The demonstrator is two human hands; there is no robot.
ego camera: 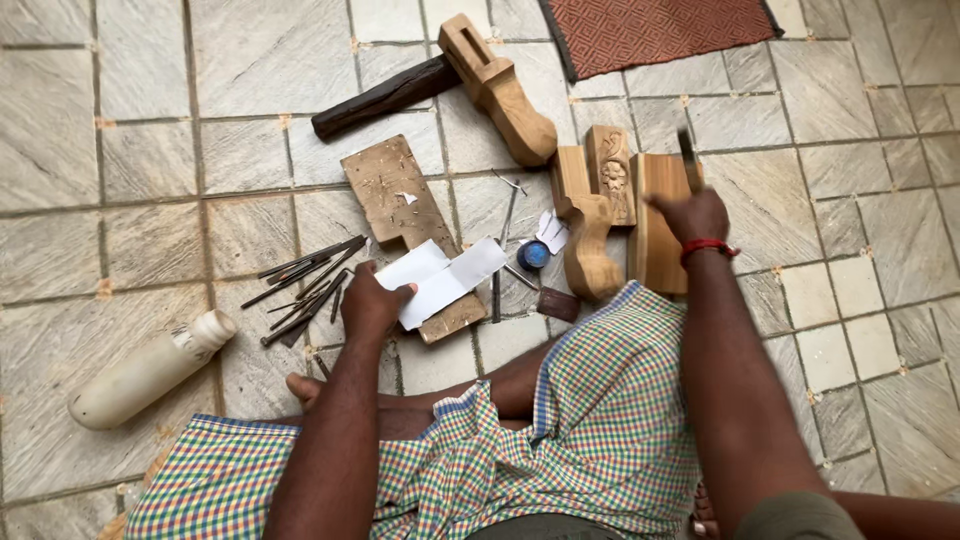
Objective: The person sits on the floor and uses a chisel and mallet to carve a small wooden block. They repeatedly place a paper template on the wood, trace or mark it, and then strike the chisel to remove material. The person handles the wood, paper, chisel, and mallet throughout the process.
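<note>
Checked cloth (pixel 600 420) drapes the person's lap, closest of all. Beyond it, the left hand (pixel 372 300) pinches a folded white paper (pixel 440 280) lying on a flat wooden board (pixel 405 225). Right of that board, the right hand (pixel 695 215) is clamped around a thin dark tool (pixel 688 155) above carved wooden pieces (pixel 605 205). Metal chisels (pixel 305 285) lie left of the board on the tiled floor (pixel 150 200), a white bottle (pixel 150 370) farther left.

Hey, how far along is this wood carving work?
One upright block already bears a carved flower. The left hand holds a white paper sheet on a flat board; the right hand grips a thin tool over a plain plank. The other shaped pieces look uncarved.
</note>
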